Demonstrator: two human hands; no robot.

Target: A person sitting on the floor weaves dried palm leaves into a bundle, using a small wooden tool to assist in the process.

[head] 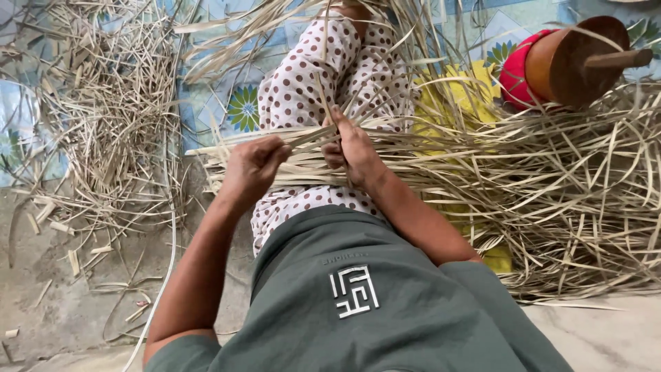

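No packages, labels, signs or screens show anywhere among the things in view.

Far out beyond the right hand, at the upper right, a round wooden spool [575, 60] with a stick handle lies tipped beside a red cloth [515, 74]. Well left of the left hand, a loose heap of dry scraps [103, 117] covers the blue floral floor mat [242, 109], thinning onto bare concrete floor [62, 310].
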